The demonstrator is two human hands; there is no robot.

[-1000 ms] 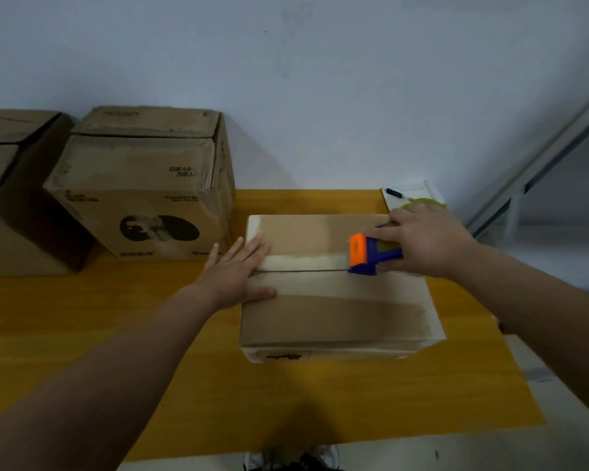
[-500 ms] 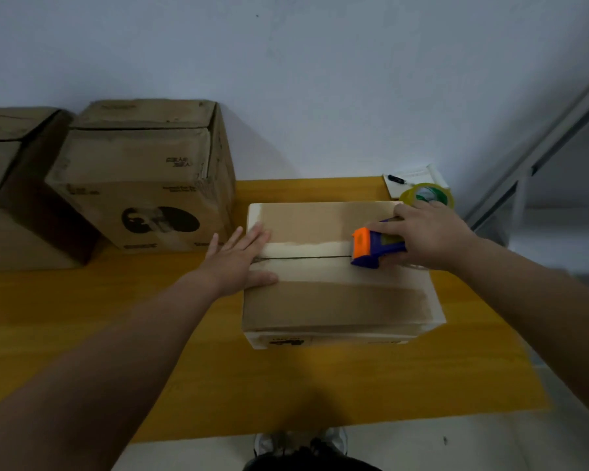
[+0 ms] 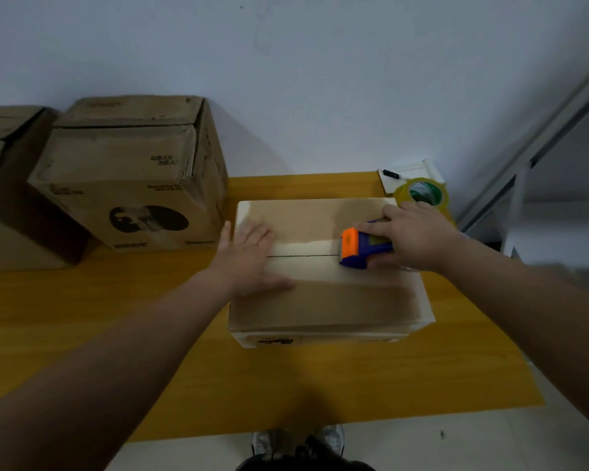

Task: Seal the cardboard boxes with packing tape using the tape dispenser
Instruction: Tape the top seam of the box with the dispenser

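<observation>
A closed cardboard box (image 3: pixel 327 300) lies flat on the yellow table (image 3: pixel 116 317), its centre seam running left to right. My left hand (image 3: pixel 249 256) presses flat on the box's left end, fingers straight. My right hand (image 3: pixel 415 236) grips a blue and orange tape dispenser (image 3: pixel 357 248) that sits on the seam toward the right end. The seam between the hands shows as a dark line with pale tape bands on either side.
A larger brown box (image 3: pixel 130 178) stands at the back left, another box (image 3: pixel 4 185) beside it at the frame's edge. A spare tape roll (image 3: pixel 422 193) and a notepad with a pen (image 3: pixel 405 173) lie behind the box at the table's right corner. Wall behind.
The dispenser and my right hand stay near the seam's right end, shifted only slightly. My left hand stays pressed on the left end. The camera has tilted a little.
</observation>
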